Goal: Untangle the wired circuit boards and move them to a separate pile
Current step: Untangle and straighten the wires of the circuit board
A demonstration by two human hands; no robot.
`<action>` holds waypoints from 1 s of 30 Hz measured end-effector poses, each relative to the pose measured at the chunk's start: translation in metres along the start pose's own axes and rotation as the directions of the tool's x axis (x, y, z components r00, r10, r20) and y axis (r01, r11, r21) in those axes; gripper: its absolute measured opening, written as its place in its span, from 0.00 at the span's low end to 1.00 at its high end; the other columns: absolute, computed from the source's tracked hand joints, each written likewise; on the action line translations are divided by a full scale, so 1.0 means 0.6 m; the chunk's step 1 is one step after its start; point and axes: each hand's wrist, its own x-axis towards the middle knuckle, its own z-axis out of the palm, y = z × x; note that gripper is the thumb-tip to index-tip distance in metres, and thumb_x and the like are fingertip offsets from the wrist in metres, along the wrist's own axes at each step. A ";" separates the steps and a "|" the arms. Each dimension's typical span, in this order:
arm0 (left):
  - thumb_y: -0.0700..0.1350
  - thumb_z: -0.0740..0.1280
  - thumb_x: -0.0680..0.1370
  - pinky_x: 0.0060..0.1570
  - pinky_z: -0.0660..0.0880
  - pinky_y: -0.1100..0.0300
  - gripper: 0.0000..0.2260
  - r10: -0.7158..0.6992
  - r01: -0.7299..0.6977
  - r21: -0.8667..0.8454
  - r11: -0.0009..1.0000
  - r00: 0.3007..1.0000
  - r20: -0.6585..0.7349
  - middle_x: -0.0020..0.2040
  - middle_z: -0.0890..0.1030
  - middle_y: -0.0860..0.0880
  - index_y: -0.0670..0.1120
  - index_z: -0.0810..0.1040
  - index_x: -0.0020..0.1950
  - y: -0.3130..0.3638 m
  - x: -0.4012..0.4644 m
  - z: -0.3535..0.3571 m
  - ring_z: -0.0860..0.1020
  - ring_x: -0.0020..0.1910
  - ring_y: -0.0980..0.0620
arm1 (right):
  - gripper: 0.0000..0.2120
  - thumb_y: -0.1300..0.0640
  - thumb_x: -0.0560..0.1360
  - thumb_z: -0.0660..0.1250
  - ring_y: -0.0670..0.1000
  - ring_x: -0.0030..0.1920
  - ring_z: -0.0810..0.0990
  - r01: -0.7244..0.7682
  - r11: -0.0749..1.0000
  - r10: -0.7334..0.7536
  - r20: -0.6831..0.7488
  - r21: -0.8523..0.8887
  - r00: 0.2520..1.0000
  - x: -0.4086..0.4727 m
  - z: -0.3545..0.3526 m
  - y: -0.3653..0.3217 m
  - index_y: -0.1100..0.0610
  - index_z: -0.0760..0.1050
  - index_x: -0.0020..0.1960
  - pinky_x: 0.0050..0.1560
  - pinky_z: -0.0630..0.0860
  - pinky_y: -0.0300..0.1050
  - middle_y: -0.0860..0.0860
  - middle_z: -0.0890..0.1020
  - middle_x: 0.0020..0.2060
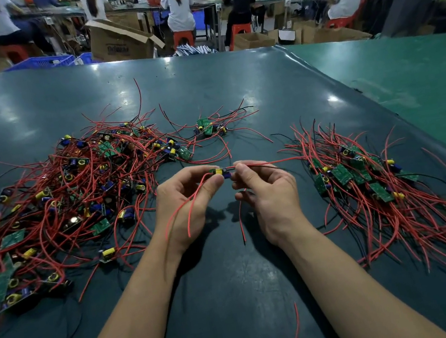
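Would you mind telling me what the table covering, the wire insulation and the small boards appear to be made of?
Table covering: probably a rubber or vinyl mat, dark green and glossy, since it mirrors the ceiling lights and curls at its edge.
Red wires: likely soft plastic insulation, as they bend in loose curves.
Circuit boards: seemingly rigid laminate with a green coating, flat and straight-edged.

A dark green table [234,284] carries a large tangled heap of wired circuit boards [69,199] on the left, a small cluster of boards [207,130] at the back and a tidier pile [370,183] on the right.
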 end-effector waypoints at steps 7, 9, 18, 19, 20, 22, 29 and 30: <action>0.44 0.70 0.71 0.33 0.69 0.72 0.04 -0.086 0.089 -0.037 0.995 0.994 0.075 0.33 0.82 0.56 0.45 0.82 0.44 -0.002 -0.001 -0.001 0.75 0.29 0.64 | 0.06 0.58 0.76 0.70 0.44 0.32 0.80 -0.026 0.996 0.033 0.086 -0.088 0.996 0.003 -0.002 0.001 0.58 0.83 0.42 0.29 0.74 0.37 0.51 0.83 0.32; 0.43 0.69 0.70 0.32 0.68 0.73 0.04 -0.085 0.088 -0.062 0.994 0.995 0.050 0.32 0.82 0.54 0.44 0.81 0.43 -0.002 -0.001 -0.002 0.74 0.28 0.64 | 0.07 0.59 0.76 0.71 0.44 0.30 0.78 0.021 0.995 -0.016 0.043 -0.098 0.999 0.003 0.000 0.001 0.57 0.83 0.40 0.27 0.72 0.36 0.50 0.82 0.30; 0.30 0.66 0.76 0.31 0.68 0.75 0.06 -0.075 0.080 -0.101 0.992 0.996 0.055 0.34 0.83 0.51 0.39 0.80 0.45 0.002 0.001 0.003 0.75 0.26 0.64 | 0.16 0.58 0.81 0.63 0.44 0.22 0.68 -0.106 0.943 0.149 -0.112 0.316 0.982 0.018 -0.012 -0.019 0.60 0.77 0.35 0.20 0.63 0.35 0.48 0.73 0.23; 0.30 0.66 0.76 0.31 0.68 0.75 0.07 -0.075 0.082 -0.099 0.992 0.995 0.066 0.33 0.83 0.52 0.40 0.80 0.44 0.002 0.000 0.003 0.75 0.26 0.64 | 0.16 0.57 0.81 0.62 0.44 0.21 0.67 -0.161 0.913 0.202 -0.073 0.374 0.977 0.018 -0.011 -0.021 0.60 0.75 0.35 0.20 0.62 0.35 0.48 0.71 0.22; 0.30 0.66 0.76 0.31 0.69 0.75 0.07 -0.074 0.081 -0.098 0.992 0.994 0.077 0.32 0.83 0.53 0.40 0.80 0.44 0.001 0.000 0.002 0.76 0.26 0.64 | 0.16 0.57 0.81 0.62 0.44 0.21 0.67 -0.191 0.893 0.230 -0.048 0.407 0.972 0.019 -0.010 -0.023 0.60 0.74 0.36 0.20 0.62 0.35 0.48 0.70 0.22; 0.29 0.66 0.76 0.32 0.69 0.75 0.08 -0.070 0.078 -0.101 0.992 0.994 0.082 0.32 0.83 0.54 0.41 0.80 0.43 0.002 0.000 0.002 0.76 0.27 0.63 | 0.15 0.56 0.81 0.62 0.44 0.22 0.67 -0.169 0.901 0.215 -0.073 0.398 0.974 0.021 -0.014 -0.025 0.60 0.75 0.37 0.20 0.62 0.34 0.48 0.71 0.23; 0.33 0.70 0.73 0.31 0.69 0.75 0.06 -0.069 0.079 -0.105 0.991 0.992 0.102 0.32 0.84 0.53 0.43 0.81 0.42 0.004 0.000 0.002 0.76 0.27 0.63 | 0.14 0.56 0.80 0.64 0.43 0.23 0.69 -0.071 0.916 0.165 -0.211 0.394 0.964 0.028 -0.028 -0.033 0.61 0.79 0.38 0.21 0.63 0.34 0.48 0.76 0.24; 0.36 0.71 0.71 0.31 0.69 0.74 0.03 -0.073 0.084 -0.106 0.991 0.992 0.103 0.33 0.84 0.53 0.43 0.81 0.42 0.005 0.000 0.002 0.76 0.27 0.63 | 0.14 0.57 0.80 0.64 0.43 0.23 0.69 -0.060 0.922 0.160 -0.234 0.383 0.959 0.028 -0.029 -0.032 0.61 0.79 0.38 0.21 0.63 0.34 0.48 0.75 0.24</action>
